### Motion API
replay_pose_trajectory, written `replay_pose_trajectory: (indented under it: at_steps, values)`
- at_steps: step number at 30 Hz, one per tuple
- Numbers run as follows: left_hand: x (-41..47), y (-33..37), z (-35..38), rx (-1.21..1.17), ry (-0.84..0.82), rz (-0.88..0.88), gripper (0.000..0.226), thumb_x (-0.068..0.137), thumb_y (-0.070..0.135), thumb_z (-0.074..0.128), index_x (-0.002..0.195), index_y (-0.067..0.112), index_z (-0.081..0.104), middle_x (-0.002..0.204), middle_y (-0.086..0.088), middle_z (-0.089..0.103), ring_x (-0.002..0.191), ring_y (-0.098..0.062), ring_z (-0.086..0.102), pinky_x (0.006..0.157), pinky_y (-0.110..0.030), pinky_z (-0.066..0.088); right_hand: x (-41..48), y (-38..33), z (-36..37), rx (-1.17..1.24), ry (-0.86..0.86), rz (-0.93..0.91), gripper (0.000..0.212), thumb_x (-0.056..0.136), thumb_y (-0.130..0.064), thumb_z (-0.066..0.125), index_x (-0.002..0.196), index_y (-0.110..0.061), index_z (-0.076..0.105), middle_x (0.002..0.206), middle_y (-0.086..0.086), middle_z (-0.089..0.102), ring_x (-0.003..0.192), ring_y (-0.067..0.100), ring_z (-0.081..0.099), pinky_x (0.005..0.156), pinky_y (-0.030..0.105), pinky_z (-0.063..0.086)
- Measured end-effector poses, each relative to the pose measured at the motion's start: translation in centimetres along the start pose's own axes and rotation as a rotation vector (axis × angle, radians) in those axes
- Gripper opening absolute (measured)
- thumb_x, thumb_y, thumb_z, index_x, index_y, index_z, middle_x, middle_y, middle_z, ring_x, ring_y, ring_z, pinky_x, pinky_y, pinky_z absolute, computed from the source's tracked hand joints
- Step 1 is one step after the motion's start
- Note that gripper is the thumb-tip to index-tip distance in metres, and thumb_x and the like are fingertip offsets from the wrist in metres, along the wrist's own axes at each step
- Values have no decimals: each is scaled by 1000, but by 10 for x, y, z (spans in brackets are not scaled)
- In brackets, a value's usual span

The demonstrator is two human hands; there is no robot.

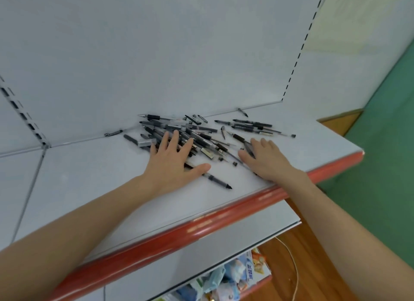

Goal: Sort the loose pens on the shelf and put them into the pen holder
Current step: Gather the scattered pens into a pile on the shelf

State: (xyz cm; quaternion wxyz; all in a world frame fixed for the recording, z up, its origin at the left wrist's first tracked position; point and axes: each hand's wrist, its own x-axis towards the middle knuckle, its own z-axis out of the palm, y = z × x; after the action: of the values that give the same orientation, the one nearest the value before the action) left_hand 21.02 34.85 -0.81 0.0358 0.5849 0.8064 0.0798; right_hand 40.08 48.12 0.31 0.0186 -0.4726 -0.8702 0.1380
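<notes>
Several black and clear pens (201, 132) lie in a loose heap on the grey shelf (94, 177), near its back wall. My left hand (172, 161) lies flat on the heap's near left side with fingers spread and straight, and a pen (218, 181) sticks out from under the thumb. My right hand (266, 158) rests over pens at the heap's right side, fingers bent downward; whether they grip a pen is hidden. A smaller group of pens (253, 125) lies further right. No pen holder is in view.
The shelf has a red front edge (201, 226). One pen (113, 133) lies alone by the back wall at left, another (243, 112) at the back right. A lower shelf (228, 276) holds packaged goods. A white cord (293, 267) hangs over the wooden floor.
</notes>
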Motion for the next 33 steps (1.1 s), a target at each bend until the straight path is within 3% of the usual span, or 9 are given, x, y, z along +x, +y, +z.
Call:
replay_pose_trajectory:
  at_steps: [6, 9, 12, 16, 20, 22, 28, 30, 33]
  values:
    - [4, 9, 3, 7, 2, -38, 110, 54, 85, 0, 147, 28, 6, 157, -8, -5, 144, -27, -9, 114, -54, 0, 3, -28, 6, 40, 71, -82, 34, 101, -23, 24, 118, -2, 44, 127, 20, 44, 119, 35, 37, 104, 40, 27]
    - [9, 16, 3, 1, 16, -50, 109, 55, 85, 0, 148, 27, 6, 157, -6, -6, 144, -26, -10, 114, -54, 0, 5, -36, 11, 165, 31, -241, 39, 100, -28, 29, 125, -1, 43, 127, 17, 46, 124, 32, 38, 103, 35, 27]
    - [9, 19, 3, -6, 16, -65, 108, 55, 85, -1, 147, 29, 6, 157, -4, -9, 144, -24, -12, 115, -53, -2, 16, -23, 1, 223, 22, -328, 50, 100, -33, 32, 142, -7, 30, 149, 13, 31, 140, 24, 23, 114, 33, 18]
    - [8, 22, 4, 19, 45, -137, 110, 52, 90, -6, 146, 34, 3, 157, -4, -11, 144, -24, -14, 114, -54, -2, 66, 25, -27, 22, 134, -165, 59, 96, -45, 35, 145, -13, 25, 152, 16, 23, 141, 29, 20, 114, 40, 16]
    - [11, 24, 5, -4, 33, -256, 106, 53, 90, -3, 145, 38, 1, 157, -4, -10, 143, -25, -14, 114, -58, 1, 94, 48, -28, -40, 23, -67, 52, 93, -52, 30, 126, -13, 42, 130, 19, 45, 123, 35, 38, 103, 44, 28]
    - [14, 28, 6, -18, 34, -278, 109, 50, 92, -4, 145, 40, 1, 157, -4, -8, 144, -26, -13, 114, -57, 1, 89, 40, -22, -34, 3, -173, 45, 94, -48, 28, 114, -12, 45, 116, 15, 50, 113, 34, 42, 98, 43, 31]
    - [22, 42, 6, -26, 70, -311, 108, 51, 93, -2, 145, 40, 8, 157, 0, -5, 144, -23, -10, 114, -57, 0, 60, 17, -23, 59, -84, -518, 38, 98, -37, 30, 109, -8, 53, 103, 9, 56, 105, 31, 51, 92, 39, 43]
    - [19, 42, 4, -56, 122, -335, 103, 56, 89, 6, 145, 39, 10, 157, 0, -5, 144, -21, -9, 115, -54, 1, 69, 22, -32, 185, -74, -551, 39, 98, -33, 36, 119, -4, 54, 119, 14, 58, 115, 29, 50, 101, 36, 38]
    - [19, 34, 1, -97, 216, -471, 103, 58, 88, 10, 146, 34, 12, 157, -6, -1, 145, -25, -6, 114, -53, 3, 109, 39, -36, 210, 28, -445, 54, 97, -38, 39, 140, -7, 34, 148, 16, 33, 137, 29, 28, 112, 36, 20]
